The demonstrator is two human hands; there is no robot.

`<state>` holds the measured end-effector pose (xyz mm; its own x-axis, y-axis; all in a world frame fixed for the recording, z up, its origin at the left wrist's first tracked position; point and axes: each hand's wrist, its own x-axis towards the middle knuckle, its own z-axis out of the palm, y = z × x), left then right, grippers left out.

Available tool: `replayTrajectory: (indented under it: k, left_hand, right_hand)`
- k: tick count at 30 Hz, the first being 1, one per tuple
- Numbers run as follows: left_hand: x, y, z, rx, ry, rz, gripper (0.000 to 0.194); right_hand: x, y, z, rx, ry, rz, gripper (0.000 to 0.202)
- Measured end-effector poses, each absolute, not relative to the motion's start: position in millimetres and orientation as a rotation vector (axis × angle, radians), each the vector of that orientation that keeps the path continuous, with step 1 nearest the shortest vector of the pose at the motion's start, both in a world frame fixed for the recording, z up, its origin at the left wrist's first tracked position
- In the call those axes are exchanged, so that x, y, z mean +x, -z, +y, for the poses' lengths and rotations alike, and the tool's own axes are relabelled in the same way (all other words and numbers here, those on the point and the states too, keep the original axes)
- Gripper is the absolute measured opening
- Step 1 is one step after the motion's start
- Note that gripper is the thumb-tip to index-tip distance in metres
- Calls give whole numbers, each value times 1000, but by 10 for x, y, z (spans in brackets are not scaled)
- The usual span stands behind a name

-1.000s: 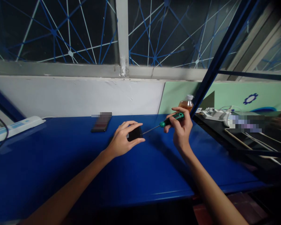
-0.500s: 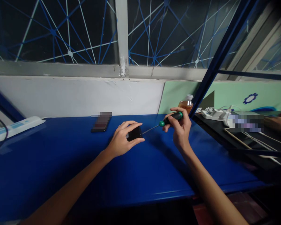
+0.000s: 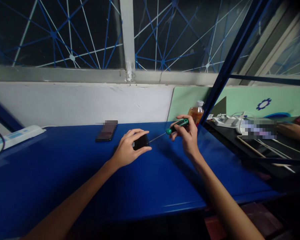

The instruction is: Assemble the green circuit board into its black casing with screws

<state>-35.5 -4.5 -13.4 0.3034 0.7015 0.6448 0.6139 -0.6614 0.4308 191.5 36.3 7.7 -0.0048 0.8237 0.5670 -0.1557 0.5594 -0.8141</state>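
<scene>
My left hand (image 3: pixel 127 149) is closed around a small black box-like object (image 3: pixel 142 142), thumb along its near side and fingers along its far side. What kind of object it is I cannot make out. A screwdriver (image 3: pixel 180 125) with a green and black handle is gripped in my right hand (image 3: pixel 189 135). Its thin metal shaft points left, and the tip meets or nearly meets the black object's right end. The palm hides part of the object's left end.
A dark phone (image 3: pixel 107 131) lies at the back of the blue table (image 3: pixel 140 190). On the left is a white power strip (image 3: pixel 16 138). A drink bottle (image 3: pixel 196 112) stands behind my right hand, near a blue post (image 3: pixel 221 76). Another person's hand (image 3: pixel 293 130) is at far right, beside cables.
The whole view has shifted slightly. My right hand has tilted the screwdriver a little, its handle end now turned more toward me. Both hands keep their holds.
</scene>
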Motion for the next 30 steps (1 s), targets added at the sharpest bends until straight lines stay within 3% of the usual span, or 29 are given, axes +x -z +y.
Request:
replayTrajectory:
  k: [9, 17, 30]
  left_hand:
    - [-373, 126, -42, 2441, -1315, 1242, 47]
    - [-350, 127, -47, 2434, -1304, 1247, 46]
    - [-340, 105, -77, 2445, -1264, 1272, 49]
  right_hand:
    - [1909, -83, 330, -768, -715, -1364, 37]
    - [1931, -85, 334, -629, -878, -1375, 31]
    - [1916, -107, 367, -797, -626, -1317, 29]
